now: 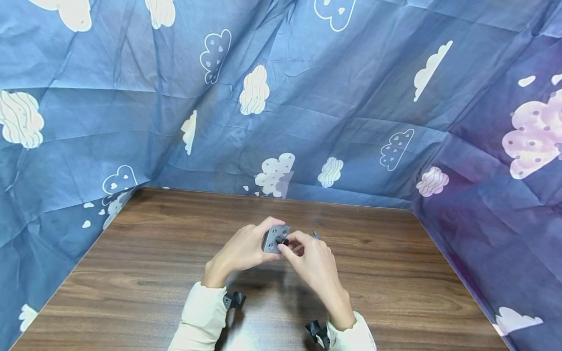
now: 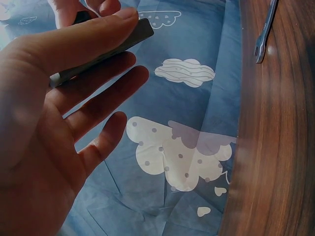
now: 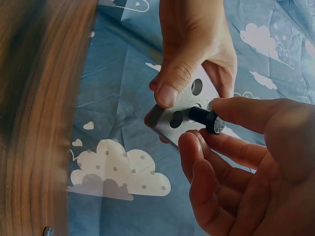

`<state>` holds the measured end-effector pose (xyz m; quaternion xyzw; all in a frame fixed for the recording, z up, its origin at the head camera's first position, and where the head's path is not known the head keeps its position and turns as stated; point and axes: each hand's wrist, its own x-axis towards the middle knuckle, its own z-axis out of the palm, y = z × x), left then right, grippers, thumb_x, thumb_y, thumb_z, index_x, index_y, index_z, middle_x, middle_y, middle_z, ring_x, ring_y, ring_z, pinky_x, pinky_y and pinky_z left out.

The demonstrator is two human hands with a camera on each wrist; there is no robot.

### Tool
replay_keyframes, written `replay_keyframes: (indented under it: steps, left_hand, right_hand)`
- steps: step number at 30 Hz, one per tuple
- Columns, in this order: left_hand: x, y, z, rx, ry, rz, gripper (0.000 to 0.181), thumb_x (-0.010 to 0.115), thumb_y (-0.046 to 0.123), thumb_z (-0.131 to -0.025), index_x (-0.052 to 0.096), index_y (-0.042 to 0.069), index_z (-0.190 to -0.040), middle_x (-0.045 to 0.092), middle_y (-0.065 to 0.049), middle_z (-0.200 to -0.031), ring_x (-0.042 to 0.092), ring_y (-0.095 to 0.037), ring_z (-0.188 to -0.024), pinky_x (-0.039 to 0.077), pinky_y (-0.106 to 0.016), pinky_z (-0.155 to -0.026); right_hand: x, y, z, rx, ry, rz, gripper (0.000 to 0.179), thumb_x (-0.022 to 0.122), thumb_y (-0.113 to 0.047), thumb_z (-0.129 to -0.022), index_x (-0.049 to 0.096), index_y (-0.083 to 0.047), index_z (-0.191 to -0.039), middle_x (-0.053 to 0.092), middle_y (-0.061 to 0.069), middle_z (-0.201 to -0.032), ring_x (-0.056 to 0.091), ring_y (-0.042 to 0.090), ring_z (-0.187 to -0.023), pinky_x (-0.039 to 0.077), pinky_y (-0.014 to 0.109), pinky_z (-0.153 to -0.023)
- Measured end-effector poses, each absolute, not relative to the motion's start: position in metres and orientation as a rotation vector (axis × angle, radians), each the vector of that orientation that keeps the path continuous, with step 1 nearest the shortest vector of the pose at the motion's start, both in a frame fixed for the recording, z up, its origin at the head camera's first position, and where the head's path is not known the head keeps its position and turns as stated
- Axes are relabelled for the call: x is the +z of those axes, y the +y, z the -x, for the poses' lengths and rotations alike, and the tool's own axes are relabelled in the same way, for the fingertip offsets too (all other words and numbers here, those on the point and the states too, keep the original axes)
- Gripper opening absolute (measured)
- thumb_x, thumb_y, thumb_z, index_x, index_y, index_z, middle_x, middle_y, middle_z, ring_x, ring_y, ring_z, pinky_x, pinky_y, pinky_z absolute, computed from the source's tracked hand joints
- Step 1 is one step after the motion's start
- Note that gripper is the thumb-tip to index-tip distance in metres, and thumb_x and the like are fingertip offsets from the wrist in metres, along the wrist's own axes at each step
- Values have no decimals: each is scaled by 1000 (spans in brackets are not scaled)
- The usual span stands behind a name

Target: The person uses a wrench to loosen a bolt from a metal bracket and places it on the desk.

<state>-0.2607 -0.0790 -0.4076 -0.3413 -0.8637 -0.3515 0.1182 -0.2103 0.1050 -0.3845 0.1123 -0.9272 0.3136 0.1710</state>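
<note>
A grey metal plate (image 1: pixel 273 239) with several round holes is held up over the table by my left hand (image 1: pixel 243 248). In the left wrist view the thumb lies along one face of the plate and the fingers are behind it. My right hand (image 1: pixel 316 263) pinches a black bolt (image 3: pixel 215 124) by its head, between thumb and fingers. The bolt's shank points at a hole near the plate's middle; how deep its end sits there cannot be told.
An open-ended wrench (image 2: pixel 266 37) lies on the brown wooden table (image 1: pixel 145 273), beyond the right hand. Blue cloth (image 1: pixel 298 107) with cloud prints hangs at the back and sides. Black straps with small mounts (image 1: pixel 237 301) sit on both wrists.
</note>
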Motion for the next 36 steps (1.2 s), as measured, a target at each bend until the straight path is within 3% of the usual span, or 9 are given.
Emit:
replay_keyframes:
  steps: [12, 20, 28, 36]
  left_hand:
    - [-406, -80, 261, -999, -2515, 997, 68, 87, 29, -73, 55, 18, -132, 69, 0, -85, 57, -8, -65, 46, -24, -60]
    - [-406, -81, 261, -1007, -2516, 997, 68, 87, 27, -74, 55, 18, -133, 68, 1, -83, 56, -7, -64, 46, -24, -59]
    - [-407, -80, 262, -1004, -2514, 998, 68, 87, 26, -73, 54, 19, -132, 70, 1, -88, 57, -7, -66, 46, -24, -60]
    - [-408, -79, 261, -1014, -2520, 996, 68, 88, 28, -73, 54, 21, -132, 69, 1, -86, 57, -7, -65, 46, -24, -59]
  right_hand:
    - [-385, 104, 212, 871, -2608, -367, 16, 78, -21, -83, 73, -17, -98, 70, -8, -77, 66, 6, -68, 51, 30, -63]
    - [-384, 104, 212, 908, -2609, -371, 24, 77, -32, -85, 71, -18, -103, 70, -9, -79, 67, 6, -69, 50, 30, -62]
    - [-384, 105, 212, 884, -2633, -302, 15, 74, -35, -87, 72, -21, -90, 72, -6, -78, 67, 7, -70, 51, 32, -62]
    - [-386, 105, 211, 881, -2620, -329, 10, 75, -29, -87, 72, -21, -91, 69, -10, -76, 65, 5, -69, 50, 30, -61]
